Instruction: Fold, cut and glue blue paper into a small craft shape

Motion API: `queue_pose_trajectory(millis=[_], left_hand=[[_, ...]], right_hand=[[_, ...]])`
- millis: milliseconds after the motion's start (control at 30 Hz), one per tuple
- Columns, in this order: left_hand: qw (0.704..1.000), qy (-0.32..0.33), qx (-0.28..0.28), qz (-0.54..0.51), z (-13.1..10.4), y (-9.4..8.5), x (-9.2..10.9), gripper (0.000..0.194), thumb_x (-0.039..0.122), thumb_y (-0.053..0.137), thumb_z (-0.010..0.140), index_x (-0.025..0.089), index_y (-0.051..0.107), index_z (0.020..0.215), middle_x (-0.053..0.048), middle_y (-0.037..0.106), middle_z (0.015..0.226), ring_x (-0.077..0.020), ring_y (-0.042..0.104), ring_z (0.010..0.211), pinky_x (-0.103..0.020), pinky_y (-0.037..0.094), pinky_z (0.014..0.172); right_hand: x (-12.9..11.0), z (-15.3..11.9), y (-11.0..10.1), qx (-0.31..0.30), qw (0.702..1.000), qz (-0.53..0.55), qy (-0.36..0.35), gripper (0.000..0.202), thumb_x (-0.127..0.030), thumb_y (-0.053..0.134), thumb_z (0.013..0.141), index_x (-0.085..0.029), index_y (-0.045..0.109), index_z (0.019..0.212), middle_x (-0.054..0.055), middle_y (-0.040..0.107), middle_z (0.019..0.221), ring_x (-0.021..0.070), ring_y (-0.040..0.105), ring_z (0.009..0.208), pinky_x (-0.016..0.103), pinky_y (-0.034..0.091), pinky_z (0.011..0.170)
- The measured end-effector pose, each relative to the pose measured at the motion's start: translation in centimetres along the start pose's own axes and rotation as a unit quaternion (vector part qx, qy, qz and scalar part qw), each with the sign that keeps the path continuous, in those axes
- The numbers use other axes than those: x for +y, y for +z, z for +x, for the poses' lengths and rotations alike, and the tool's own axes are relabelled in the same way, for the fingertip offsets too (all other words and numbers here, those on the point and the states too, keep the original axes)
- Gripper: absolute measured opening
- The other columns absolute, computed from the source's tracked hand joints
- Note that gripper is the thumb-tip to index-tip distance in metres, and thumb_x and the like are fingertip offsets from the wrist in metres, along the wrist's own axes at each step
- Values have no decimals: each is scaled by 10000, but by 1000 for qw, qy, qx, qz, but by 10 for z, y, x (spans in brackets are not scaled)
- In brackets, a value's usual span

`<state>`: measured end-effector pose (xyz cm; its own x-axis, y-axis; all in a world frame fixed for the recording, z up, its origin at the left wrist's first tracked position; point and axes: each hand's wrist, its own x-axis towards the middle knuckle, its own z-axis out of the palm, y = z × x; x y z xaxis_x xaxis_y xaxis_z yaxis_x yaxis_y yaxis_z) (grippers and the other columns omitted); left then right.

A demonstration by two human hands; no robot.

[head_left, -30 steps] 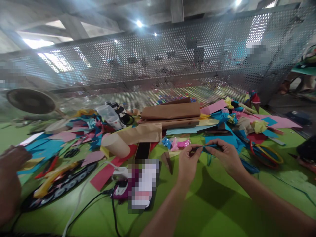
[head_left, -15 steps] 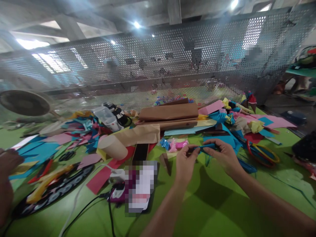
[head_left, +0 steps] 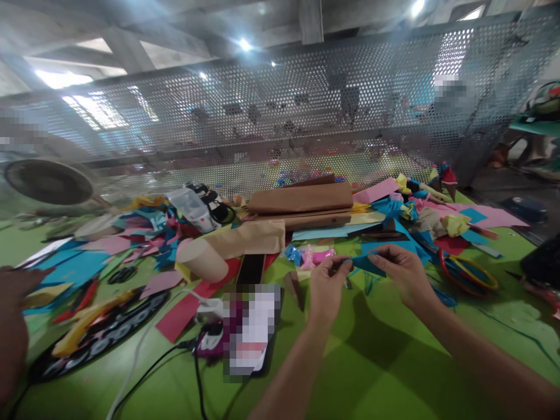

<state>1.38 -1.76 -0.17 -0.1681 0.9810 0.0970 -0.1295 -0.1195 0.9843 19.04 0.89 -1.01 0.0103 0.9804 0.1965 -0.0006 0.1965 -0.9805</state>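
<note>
- Since a second ago, your hands have drifted slightly left and the blue paper strip [head_left: 366,263] has tilted, its right end lower.
- Your right hand [head_left: 405,275] pinches the strip's right end, forearm slanting in from the lower right.
- Your left hand [head_left: 329,287] pinches its left tip above the green table [head_left: 376,361].

Both forearms are bare to the frame edge, left hand [head_left: 326,290] and right hand [head_left: 400,274] ungloved.
</note>
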Motion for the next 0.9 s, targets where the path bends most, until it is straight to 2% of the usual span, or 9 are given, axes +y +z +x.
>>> queue_pose_trajectory(millis=[500, 733, 900], left_hand=[[1000, 0, -15, -16, -1, 2, -1, 127, 258, 743, 782, 166, 773, 865, -30, 719, 765, -144, 641, 720, -263, 521, 723], [1000, 12, -9, 21, -1, 0, -2, 143, 275, 735, 802, 167, 767, 890, -21, 702, 761, -126, 608, 695, -226, 478, 654], [999, 21, -16, 31, -2, 0, 0, 171, 289, 734, 810, 167, 756, 927, -30, 708, 797, -123, 606, 701, -211, 461, 624]], right_hand=[[-6, -2, 2, 4, 1000, 27, 12, 278, -458, 853, 723, -211, 740, 783, 4, 670, 737, 153, 554, 682, 292, 416, 645], [-7, -2, 3, 5, 999, 45, 24, 320, -465, 865, 694, -212, 771, 865, 20, 704, 798, 163, 583, 714, 293, 440, 661], [-8, -2, 3, 11, 998, 53, 29, 291, -452, 875, 679, -221, 773, 823, 15, 706, 773, 159, 582, 712, 291, 444, 669]])
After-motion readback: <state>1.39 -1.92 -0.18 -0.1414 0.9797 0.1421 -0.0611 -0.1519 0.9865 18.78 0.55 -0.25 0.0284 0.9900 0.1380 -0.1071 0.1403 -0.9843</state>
